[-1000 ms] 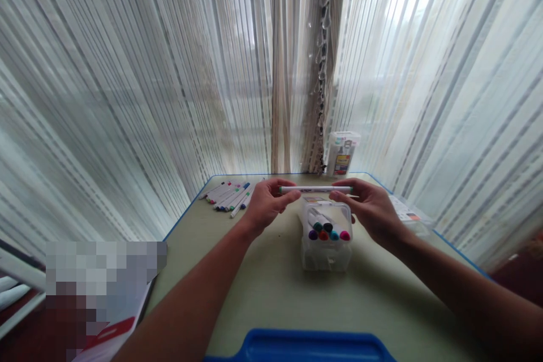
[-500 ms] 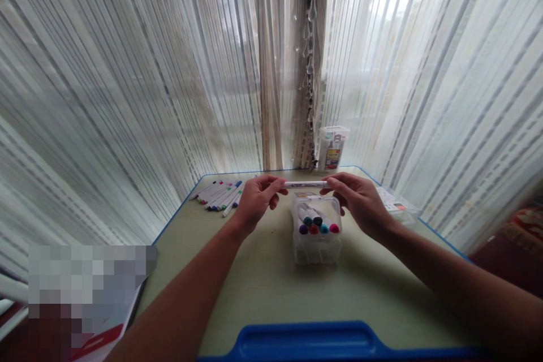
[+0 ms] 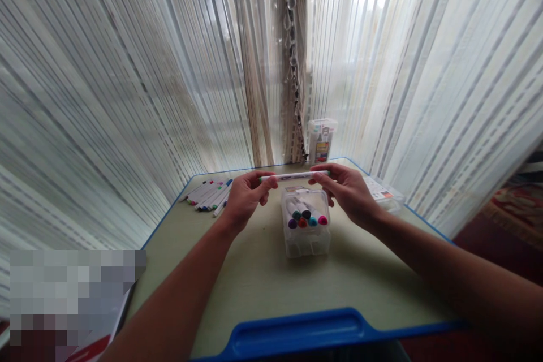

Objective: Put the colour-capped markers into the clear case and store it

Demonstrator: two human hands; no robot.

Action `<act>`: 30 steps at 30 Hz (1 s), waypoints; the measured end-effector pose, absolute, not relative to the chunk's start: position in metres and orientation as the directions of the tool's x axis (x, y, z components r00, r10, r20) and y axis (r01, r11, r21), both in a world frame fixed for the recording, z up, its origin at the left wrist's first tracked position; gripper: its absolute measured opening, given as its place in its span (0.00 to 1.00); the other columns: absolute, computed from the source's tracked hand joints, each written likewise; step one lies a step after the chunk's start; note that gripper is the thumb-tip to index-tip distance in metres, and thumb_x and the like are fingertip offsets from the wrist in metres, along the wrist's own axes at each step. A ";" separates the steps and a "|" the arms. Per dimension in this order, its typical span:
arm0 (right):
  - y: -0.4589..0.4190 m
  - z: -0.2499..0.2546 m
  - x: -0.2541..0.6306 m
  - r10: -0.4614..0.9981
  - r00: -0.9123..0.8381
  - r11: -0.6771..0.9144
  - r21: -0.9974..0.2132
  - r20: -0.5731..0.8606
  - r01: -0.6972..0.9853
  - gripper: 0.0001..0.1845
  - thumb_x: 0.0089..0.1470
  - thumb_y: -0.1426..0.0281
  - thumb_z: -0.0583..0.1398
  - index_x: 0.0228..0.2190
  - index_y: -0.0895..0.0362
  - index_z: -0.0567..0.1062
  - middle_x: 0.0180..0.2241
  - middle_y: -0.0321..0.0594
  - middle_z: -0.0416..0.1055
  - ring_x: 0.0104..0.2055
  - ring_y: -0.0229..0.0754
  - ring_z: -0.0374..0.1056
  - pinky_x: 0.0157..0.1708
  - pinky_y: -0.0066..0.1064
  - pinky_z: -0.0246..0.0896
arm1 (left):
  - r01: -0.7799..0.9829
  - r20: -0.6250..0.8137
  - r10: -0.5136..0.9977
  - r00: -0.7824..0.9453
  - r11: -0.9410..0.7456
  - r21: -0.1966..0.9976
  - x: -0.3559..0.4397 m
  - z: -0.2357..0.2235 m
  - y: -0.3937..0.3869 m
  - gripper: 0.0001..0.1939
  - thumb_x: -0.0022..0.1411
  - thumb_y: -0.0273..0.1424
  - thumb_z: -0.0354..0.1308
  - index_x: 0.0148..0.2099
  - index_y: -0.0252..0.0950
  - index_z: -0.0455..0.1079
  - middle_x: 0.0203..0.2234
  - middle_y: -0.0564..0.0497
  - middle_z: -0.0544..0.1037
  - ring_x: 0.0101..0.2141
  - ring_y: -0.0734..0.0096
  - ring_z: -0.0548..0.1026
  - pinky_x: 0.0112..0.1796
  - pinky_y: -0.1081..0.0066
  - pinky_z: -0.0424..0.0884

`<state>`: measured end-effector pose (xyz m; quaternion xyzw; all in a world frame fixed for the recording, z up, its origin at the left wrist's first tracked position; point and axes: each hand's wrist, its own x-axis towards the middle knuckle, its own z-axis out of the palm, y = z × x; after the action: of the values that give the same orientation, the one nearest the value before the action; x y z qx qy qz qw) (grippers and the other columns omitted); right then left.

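Note:
Both my hands hold one white marker [image 3: 293, 176] level above the table, a green cap at each end. My left hand [image 3: 246, 198] pinches its left end, and my right hand [image 3: 345, 189] pinches its right end. Just below the marker stands a clear plastic box [image 3: 306, 237] with several markers upright in it, their purple, red, teal and pink caps showing. A row of several loose markers [image 3: 207, 194] lies on the table to the left of my left hand.
The green table [image 3: 263, 283] has a blue rim and a blue handle [image 3: 297, 331] at its near edge. A clear marker case [image 3: 321, 141] stands at the back by the curtains. A flat clear lid [image 3: 384, 193] lies at the right.
The view has swung, so everything sits further left and lower in the picture. Both hands still pinch the marker; the ends show more green than half a second ago.

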<state>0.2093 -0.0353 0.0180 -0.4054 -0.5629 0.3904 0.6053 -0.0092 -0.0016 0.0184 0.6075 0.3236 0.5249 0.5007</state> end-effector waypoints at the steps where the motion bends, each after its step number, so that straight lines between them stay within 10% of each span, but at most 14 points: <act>1: -0.035 0.018 0.209 0.929 0.063 0.367 -0.930 0.365 -0.026 0.21 0.46 0.57 0.68 0.35 0.60 0.76 0.26 0.40 0.76 0.14 0.29 0.58 0.09 0.24 0.51 | -0.141 0.313 0.919 0.242 -0.286 0.948 -0.009 0.019 -0.002 0.17 0.51 0.37 0.68 0.40 0.30 0.76 0.26 0.50 0.77 0.17 0.83 0.63 0.19 0.76 0.59; 30: -0.031 0.013 0.214 0.939 0.087 0.344 -0.924 0.334 -0.167 0.15 0.57 0.59 0.59 0.39 0.58 0.73 0.30 0.40 0.76 0.14 0.31 0.61 0.11 0.25 0.52 | -0.329 0.213 0.945 0.250 -0.124 0.936 -0.008 0.023 -0.005 0.15 0.60 0.33 0.56 0.45 0.29 0.73 0.32 0.42 0.78 0.18 0.78 0.66 0.20 0.74 0.60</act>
<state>0.2140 -0.0310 0.0130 -0.3730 -0.5175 0.4344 0.6359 -0.0079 -0.0048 0.0234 0.5231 0.2941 0.5372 0.5927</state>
